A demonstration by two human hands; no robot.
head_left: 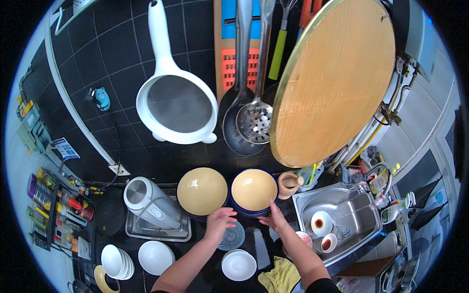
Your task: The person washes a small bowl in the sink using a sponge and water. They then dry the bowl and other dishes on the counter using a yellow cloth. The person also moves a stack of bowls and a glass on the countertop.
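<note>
Two bowls with pale yellow insides stand side by side against the dark tiled wall. The left bowl (202, 191) sits just beyond my left hand (221, 224), whose fingers are apart and hold nothing. My right hand (277, 218) cups the near right edge of the blue-rimmed right bowl (254, 189), with fingers at its rim and lower side. Both bowls seem to have more dark rims under them. Partly behind my left hand lies a round grey textured dish (231, 238). A white bowl (239, 266) stands nearer, between my forearms.
At right is a steel sink (305, 207) with white cups holding dark liquid. A wooden mortar (288, 184) stands beside the right bowl. On the left are a steel tray (184, 232) bearing a silver appliance, and stacked white bowls (113, 261). A yellow cloth (281, 277) lies near my right forearm.
</note>
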